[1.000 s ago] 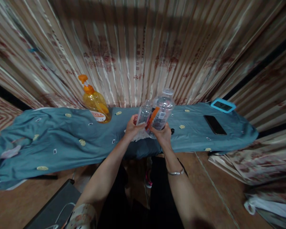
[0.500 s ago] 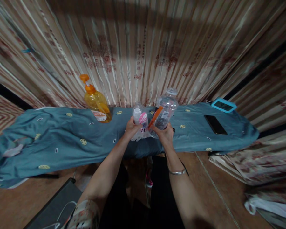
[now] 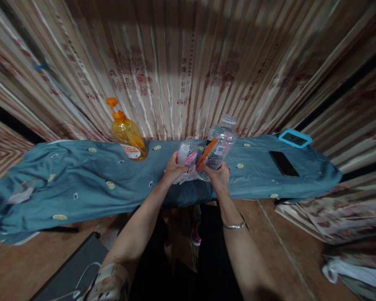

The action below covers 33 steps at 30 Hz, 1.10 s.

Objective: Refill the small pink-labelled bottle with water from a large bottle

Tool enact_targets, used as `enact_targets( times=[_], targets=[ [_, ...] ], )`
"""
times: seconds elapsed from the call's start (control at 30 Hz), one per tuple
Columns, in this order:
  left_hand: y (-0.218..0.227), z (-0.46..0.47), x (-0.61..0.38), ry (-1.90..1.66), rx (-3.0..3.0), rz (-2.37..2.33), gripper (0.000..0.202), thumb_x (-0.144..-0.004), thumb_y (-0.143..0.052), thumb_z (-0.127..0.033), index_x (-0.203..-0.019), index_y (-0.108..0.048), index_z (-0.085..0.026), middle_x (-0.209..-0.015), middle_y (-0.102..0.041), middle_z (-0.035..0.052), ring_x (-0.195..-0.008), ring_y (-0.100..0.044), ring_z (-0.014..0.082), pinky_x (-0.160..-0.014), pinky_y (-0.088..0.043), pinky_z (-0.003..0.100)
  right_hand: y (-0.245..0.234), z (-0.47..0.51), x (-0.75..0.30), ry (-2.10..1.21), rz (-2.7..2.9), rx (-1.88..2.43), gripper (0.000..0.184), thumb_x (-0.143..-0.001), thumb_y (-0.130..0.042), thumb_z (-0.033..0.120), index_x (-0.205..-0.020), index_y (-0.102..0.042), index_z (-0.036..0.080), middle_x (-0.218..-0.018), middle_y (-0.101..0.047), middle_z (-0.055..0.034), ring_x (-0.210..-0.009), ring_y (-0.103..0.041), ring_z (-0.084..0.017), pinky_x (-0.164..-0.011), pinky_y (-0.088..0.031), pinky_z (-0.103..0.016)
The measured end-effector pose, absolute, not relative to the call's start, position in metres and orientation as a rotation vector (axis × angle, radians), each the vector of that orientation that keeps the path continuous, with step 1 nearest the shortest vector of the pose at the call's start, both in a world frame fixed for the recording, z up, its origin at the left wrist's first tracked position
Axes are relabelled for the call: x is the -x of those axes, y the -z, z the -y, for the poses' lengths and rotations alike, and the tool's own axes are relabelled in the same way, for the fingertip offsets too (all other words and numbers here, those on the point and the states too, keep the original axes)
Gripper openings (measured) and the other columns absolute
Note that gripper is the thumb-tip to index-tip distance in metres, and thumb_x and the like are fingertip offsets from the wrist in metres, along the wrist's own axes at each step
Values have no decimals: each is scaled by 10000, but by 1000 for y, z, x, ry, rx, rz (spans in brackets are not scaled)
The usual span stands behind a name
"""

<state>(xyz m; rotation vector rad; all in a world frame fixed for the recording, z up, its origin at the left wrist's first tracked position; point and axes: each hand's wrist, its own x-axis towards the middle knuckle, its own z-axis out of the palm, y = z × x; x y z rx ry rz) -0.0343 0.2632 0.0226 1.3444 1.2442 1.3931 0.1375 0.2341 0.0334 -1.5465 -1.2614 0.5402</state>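
Bottles (image 3: 224, 136) farther apart — fingers (image 3: 206, 169) seemingly curled

Dim rm w/ pleated beige curtains (image 3: 166, 54) behind cloth-covered tbl (image 3: 92, 169), brn floor (image 3: 301, 251).

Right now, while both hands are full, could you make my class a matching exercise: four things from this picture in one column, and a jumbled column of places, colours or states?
Column one
1. Pump bottle
2. Small clear bottle
3. Large clear bottle
4. Phone

Column two
A. Held in the right hand
B. Black, lying flat on the blue-green cloth
C. Yellow-orange, standing off to the left of both hands
D. Held in the left hand

Right pairs: 1-C, 2-D, 3-A, 4-B
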Motion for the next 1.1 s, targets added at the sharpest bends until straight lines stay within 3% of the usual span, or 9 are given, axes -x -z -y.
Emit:
enact_targets(
  times=[0.2, 0.3, 0.43, 0.6, 0.73, 0.93, 1.0, 1.1],
  targets=[
    [-19, -264, 36, -1368, -1321, -1203, 605, -476, -725, -103, -1043, -524, -172, -937, -629, 12, -873, -584, 172, -836, -424, 295, -35, -233, -138, -540, 1268, 1544, 281, -768, -675, 357, -940, -580, 155, -808, -637, -1, -718, -620, -168, -662, -512, -355],
    [-19, -264, 38, -1378, -1296, -1208, 727, -462, -767, -128, -1128, -478, -172, -1075, -607, 68, -1012, -566, 220, -920, -396, 347, -34, -233, -139, -530, 1264, 1555, 281, -771, -670, 363, -935, -578, 154, -817, -638, -6, -729, -621, -172, -665, -511, -357],
    [-32, -256, 46, -1531, -1230, -1283, 914, -460, -836, -256, -1257, -387, -229, -1321, -456, 114, -1256, -410, 279, -1034, -310, 397, -36, -230, -142, -513, 1262, 1560, 311, -757, -676, 384, -941, -572, 157, -805, -637, -3, -701, -617, -167, -648, -508, -350],
    [-81, -224, 46, -1793, -1486, -1242, 889, -551, -809, -346, -1312, -356, -274, -1411, -357, 74, -1341, -289, 268, -1100, -241, 386, -46, -221, -148, -496, 1299, 1520, 437, -633, -756, 432, -924, -568, 166, -794, -639, -2, -704, -615, -180, -659, -502, -365],
    [-117, -195, 28, -1747, -1597, -1085, 896, -508, -837, -305, -1291, -404, -246, -1366, -418, 90, -1321, -321, 302, -1097, -261, 405, -64, -205, -148, -509, 1338, 1452, 535, -531, -786, 468, -922, -554, 185, -828, -655, -30, -755, -621, -227, -695, -489, -394],
    [-120, -181, 3, -1499, -1500, -795, 970, -489, -840, -317, -1320, -344, -252, -1334, -459, 104, -1250, -436, 278, -1045, -366, 397, -86, -165, -131, -695, 1432, 1294, 458, -517, -771, 374, -882, -556, 199, -779, -663, -54, -706, -633, -277, -637, -493, -398],
    [-118, -178, 3, -1403, -1454, -780, 889, -465, -843, -333, -1247, -437, -214, -1218, -553, 97, -1166, -510, 286, -985, -423, 396, -87, -154, -124, -775, 1458, 1233, 469, -526, -760, 324, -932, -563, 194, -837, -672, -63, -741, -641, -282, -667, -501, -405],
    [-118, -173, 9, -1305, -1445, -839, 603, -459, -837, -335, -984, -603, -152, -988, -649, 78, -1049, -571, 299, -902, -471, 400, -84, -145, -117, -868, 1470, 1179, 475, -526, -774, 264, -950, -569, 206, -881, -672, -56, -780, -640, -286, -713, -497, -422]
  ],
)
